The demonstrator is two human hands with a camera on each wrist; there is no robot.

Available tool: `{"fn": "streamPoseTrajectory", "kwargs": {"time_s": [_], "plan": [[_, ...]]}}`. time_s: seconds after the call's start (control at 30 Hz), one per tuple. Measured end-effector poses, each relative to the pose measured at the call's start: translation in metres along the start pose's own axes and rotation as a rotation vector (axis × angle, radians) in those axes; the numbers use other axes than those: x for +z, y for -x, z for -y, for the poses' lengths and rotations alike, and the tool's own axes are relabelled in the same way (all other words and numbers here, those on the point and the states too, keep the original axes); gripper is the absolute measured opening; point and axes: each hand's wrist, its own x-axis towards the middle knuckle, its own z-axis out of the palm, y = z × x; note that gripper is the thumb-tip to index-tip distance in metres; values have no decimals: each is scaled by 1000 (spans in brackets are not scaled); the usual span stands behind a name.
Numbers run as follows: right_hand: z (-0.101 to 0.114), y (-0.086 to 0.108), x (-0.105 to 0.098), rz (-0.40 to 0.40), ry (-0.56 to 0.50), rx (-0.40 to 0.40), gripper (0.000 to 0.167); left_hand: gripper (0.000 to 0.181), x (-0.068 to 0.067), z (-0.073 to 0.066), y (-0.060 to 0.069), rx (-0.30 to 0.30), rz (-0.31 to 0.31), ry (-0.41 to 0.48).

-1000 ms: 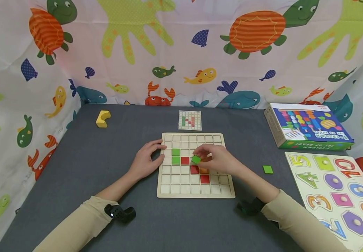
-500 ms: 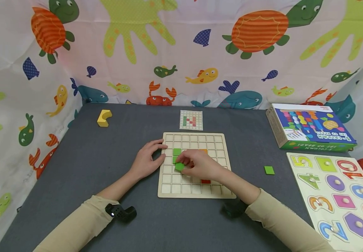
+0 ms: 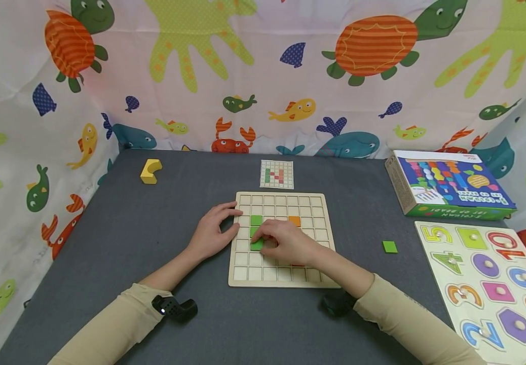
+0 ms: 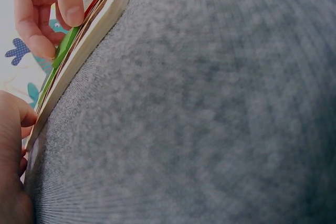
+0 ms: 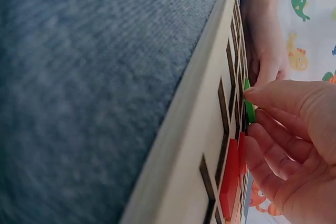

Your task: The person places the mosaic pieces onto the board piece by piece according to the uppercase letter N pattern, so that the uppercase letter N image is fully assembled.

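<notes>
A wooden grid board (image 3: 284, 284) lies on the dark table in the head view. My right hand (image 3: 292, 242) pinches a green square tile (image 3: 256, 246) between thumb and fingers, low over the board's left part. In the left wrist view that green tile (image 4: 64, 48) is tilted against the grid. Two other green tiles (image 3: 256, 220) sit just beyond it, the nearer partly covered by my fingers. An orange tile (image 3: 294, 221) sits farther right; red tiles (image 5: 229, 179) show in the right wrist view, mostly hidden from above. My left hand (image 3: 214, 229) touches the board's left edge with fingertips and thumb.
A pattern card (image 3: 276, 175) lies beyond the board. One loose green tile (image 3: 389, 247) is to its right. Farther right are a colourful box (image 3: 454, 187) and a number-and-shape puzzle board (image 3: 468, 276). A yellow arch block (image 3: 151, 171) stands at the back left.
My right hand has carried the green tile leftward across the board and lowered it beside the other green tiles. The orange tile is uncovered. My left hand stays at the edge.
</notes>
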Motion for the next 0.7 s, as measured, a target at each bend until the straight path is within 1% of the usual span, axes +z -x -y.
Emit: {"fn": "streamPoseTrajectory", "kwargs": {"time_s": [0.17,0.43,0.5,0.7], "plan": [[0,0,1,5,0,-2,24,29,0,-1,0,3,-1,-5],[0,1,2,23,0,39,25,29,-1,-1,0,-1,2,1],[0,2,1,19,-1,49,25,29,-1,0,0,0,3,-1],[-4,9,-5,-19,-61,57,20,29,0,1,0,7,-5,3]]}}
